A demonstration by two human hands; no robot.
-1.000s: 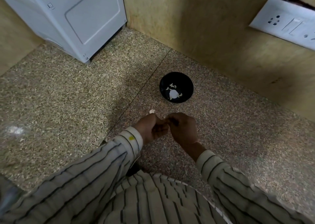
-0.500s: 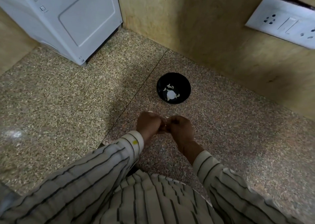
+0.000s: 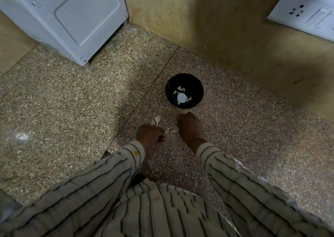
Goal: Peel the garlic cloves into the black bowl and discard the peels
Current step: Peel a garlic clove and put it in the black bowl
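Apart now, my left hand [image 3: 149, 137] and right hand [image 3: 189, 126], fingers curled, contents hidden; one round black bowl [image 3: 196, 85] holds about five peeled white garlic cloves [image 3: 179, 88]; no legible writing.

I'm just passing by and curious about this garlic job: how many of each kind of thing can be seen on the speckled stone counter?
Round black bowl, a few pale peeled garlic cloves inside: 1
White box-shaped appliance: 1
Pale papery garlic peel scraps lying loose beside the hands: about 3
Hands, left and right, fingers curled: 2
Total: about 7
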